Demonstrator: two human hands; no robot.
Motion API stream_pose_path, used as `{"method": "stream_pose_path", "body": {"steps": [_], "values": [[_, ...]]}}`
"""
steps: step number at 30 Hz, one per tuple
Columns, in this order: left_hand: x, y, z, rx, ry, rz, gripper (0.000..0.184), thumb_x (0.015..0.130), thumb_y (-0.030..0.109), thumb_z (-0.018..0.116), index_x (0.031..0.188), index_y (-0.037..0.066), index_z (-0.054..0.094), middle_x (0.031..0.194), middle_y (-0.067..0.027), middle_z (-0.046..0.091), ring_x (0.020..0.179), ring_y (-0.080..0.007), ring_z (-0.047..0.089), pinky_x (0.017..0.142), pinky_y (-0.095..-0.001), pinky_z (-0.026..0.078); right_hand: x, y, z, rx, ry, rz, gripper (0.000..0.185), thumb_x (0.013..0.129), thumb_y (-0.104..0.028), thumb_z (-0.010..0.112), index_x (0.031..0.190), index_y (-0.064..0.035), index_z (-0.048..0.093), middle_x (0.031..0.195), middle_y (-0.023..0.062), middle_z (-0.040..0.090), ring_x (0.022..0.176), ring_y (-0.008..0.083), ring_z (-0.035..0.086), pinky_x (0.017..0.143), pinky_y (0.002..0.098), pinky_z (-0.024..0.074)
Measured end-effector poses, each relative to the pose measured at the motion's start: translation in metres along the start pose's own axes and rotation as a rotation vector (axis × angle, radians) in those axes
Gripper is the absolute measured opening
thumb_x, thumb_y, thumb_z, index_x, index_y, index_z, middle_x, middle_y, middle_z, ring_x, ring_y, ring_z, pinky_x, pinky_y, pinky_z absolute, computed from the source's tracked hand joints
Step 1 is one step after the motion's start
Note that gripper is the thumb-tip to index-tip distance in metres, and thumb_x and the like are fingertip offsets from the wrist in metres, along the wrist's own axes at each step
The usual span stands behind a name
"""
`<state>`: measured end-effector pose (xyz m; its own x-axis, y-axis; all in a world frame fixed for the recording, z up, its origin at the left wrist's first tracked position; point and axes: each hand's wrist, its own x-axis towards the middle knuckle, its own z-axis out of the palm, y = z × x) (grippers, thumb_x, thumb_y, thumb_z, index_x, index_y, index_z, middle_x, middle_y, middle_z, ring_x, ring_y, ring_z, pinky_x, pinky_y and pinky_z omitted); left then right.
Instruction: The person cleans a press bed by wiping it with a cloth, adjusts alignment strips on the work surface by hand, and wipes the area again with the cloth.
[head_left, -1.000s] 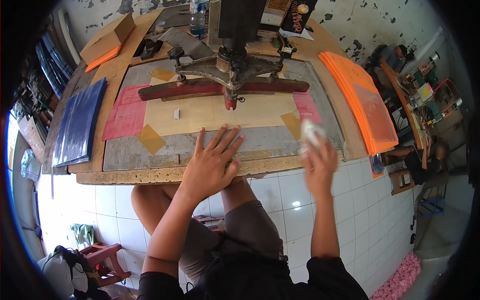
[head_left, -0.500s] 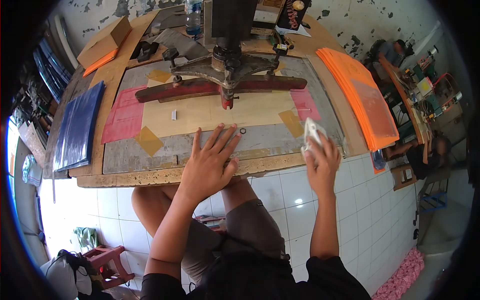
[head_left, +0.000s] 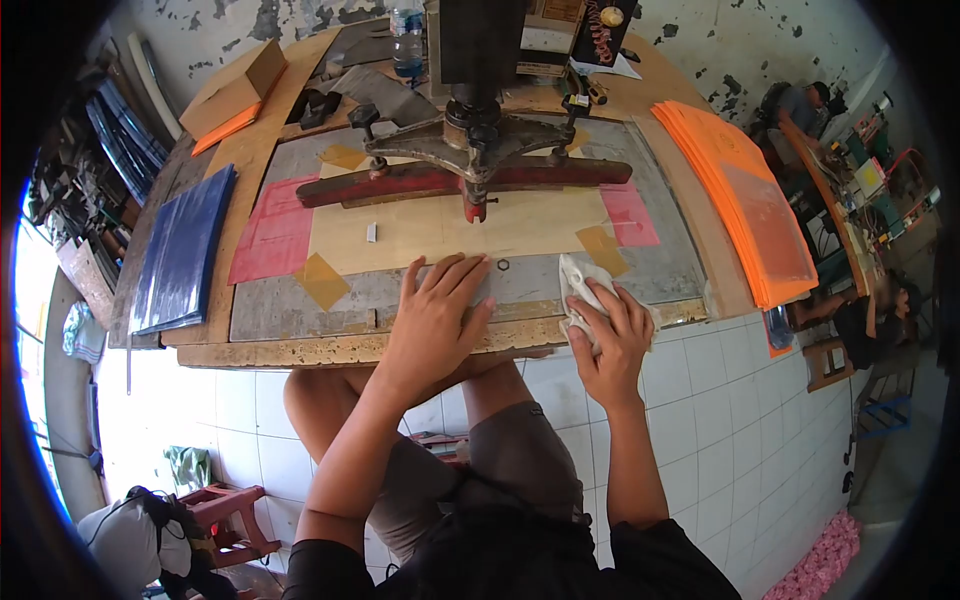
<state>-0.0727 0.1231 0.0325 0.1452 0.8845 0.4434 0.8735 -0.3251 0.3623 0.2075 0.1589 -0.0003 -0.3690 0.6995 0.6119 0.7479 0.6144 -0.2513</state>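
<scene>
My left hand lies flat on the front edge of the grey metal plate, fingers spread a little, with nothing in it. A crumpled white cloth is under and within the fingers of my right hand, at the plate's front right. A small dark nut lies between the two hands. Beyond them is a cream sheet with pink pieces at its ends and yellow tape at its corners. A small white piece rests on the sheet. The red press bar hangs above it.
Blue folders lie at the left and orange folders at the right. A cardboard box and a water bottle stand at the back. A red stool is low left. Other people are at the far right.
My right hand has moved left along the plate's front with the cloth. The nut hung from the press bar at first and now lies on the plate. My left hand stays on the plate.
</scene>
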Motion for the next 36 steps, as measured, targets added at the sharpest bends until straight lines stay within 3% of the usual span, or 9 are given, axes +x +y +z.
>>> {"method": "stream_pose_path", "body": {"steps": [4, 8, 14, 20, 24, 30, 33, 36], "values": [[0.025, 0.001, 0.014, 0.108, 0.073, 0.042, 0.036, 0.101, 0.020, 0.073, 0.134, 0.007, 0.076, 0.126, -0.0077, 0.069, 0.122, -0.0290, 0.063, 0.117, -0.0514, 0.040, -0.001, -0.001, 0.004, 0.003, 0.025, 0.023, 0.034, 0.102, -0.032, 0.071, 0.132, -0.0197, 0.081, 0.152, 0.0021, 0.068, 0.144, 0.0361, 0.054, 0.121, 0.0542, 0.0351], [0.042, 0.001, 0.019, 0.180, 0.045, 0.020, 0.023, 0.097, 0.022, 0.077, 0.115, 0.008, 0.082, 0.117, -0.0063, 0.068, 0.114, -0.0279, 0.064, 0.111, -0.0484, 0.042, -0.001, -0.002, 0.005, 0.023, 0.039, 0.029, 0.033, 0.102, -0.032, 0.071, 0.131, -0.0197, 0.081, 0.152, 0.0020, 0.068, 0.144, 0.0358, 0.054, 0.121, 0.0546, 0.0347], [0.041, 0.000, 0.024, 0.056, 0.098, -0.011, 0.014, 0.097, 0.019, 0.078, 0.107, 0.010, 0.078, 0.113, -0.0066, 0.071, 0.111, -0.0280, 0.066, 0.110, -0.0474, 0.043, -0.002, 0.000, 0.006, 0.017, 0.048, 0.019, 0.032, 0.103, -0.033, 0.070, 0.130, -0.0195, 0.081, 0.152, 0.0016, 0.067, 0.145, 0.0350, 0.054, 0.121, 0.0554, 0.0348], [0.039, -0.003, 0.014, -0.052, 0.056, -0.026, 0.013, 0.096, 0.019, 0.079, 0.106, 0.011, 0.077, 0.097, -0.0043, 0.074, 0.096, -0.0280, 0.070, 0.102, -0.0424, 0.046, -0.004, 0.001, 0.008, 0.042, 0.063, 0.024, 0.033, 0.102, -0.032, 0.071, 0.131, -0.0196, 0.080, 0.152, 0.0015, 0.067, 0.145, 0.0346, 0.053, 0.121, 0.0564, 0.0344], [0.051, -0.010, -0.010, -0.033, 0.252, 0.004, 0.010, 0.092, 0.010, 0.083, 0.100, 0.010, 0.078, 0.098, -0.0046, 0.076, 0.088, -0.0250, 0.072, 0.093, -0.0419, 0.051, -0.005, 0.002, 0.009, 0.040, 0.069, 0.031, 0.034, 0.102, -0.032, 0.071, 0.132, -0.0204, 0.081, 0.151, 0.0013, 0.068, 0.145, 0.0344, 0.054, 0.121, 0.0566, 0.0340], [0.086, -0.039, -0.041, 0.005, 0.560, -0.087, 0.007, 0.092, 0.011, 0.080, 0.098, 0.012, 0.077, 0.099, -0.0029, 0.074, 0.096, -0.0278, 0.071, 0.090, -0.0424, 0.051, -0.005, 0.003, 0.011, 0.048, 0.079, 0.032, 0.034, 0.102, -0.033, 0.071, 0.132, -0.0212, 0.081, 0.151, 0.0012, 0.068, 0.145, 0.0338, 0.054, 0.121, 0.0560, 0.0332], [0.108, -0.046, -0.051, 0.115, 0.607, -0.026, 0.012, 0.091, 0.008, 0.081, 0.104, 0.009, 0.081, 0.101, -0.0050, 0.077, 0.093, -0.0252, 0.072, 0.088, -0.0392, 0.053, -0.006, 0.002, 0.010, 0.047, 0.076, 0.032, 0.034, 0.102, -0.033, 0.071, 0.132, -0.0212, 0.081, 0.151, 0.0012, 0.068, 0.146, 0.0337, 0.053, 0.122, 0.0558, 0.0329], [0.116, -0.057, -0.049, 0.262, 0.521, -0.023, 0.013, 0.094, 0.008, 0.077, 0.105, 0.009, 0.082, 0.104, -0.0049, 0.077, 0.096, -0.0259, 0.072, 0.093, -0.0405, 0.051, -0.006, 0.002, 0.010, 0.053, 0.074, 0.034, 0.034, 0.102, -0.033, 0.071, 0.132, -0.0212, 0.081, 0.151, 0.0013, 0.068, 0.146, 0.0337, 0.053, 0.122, 0.0555, 0.0326]]}}
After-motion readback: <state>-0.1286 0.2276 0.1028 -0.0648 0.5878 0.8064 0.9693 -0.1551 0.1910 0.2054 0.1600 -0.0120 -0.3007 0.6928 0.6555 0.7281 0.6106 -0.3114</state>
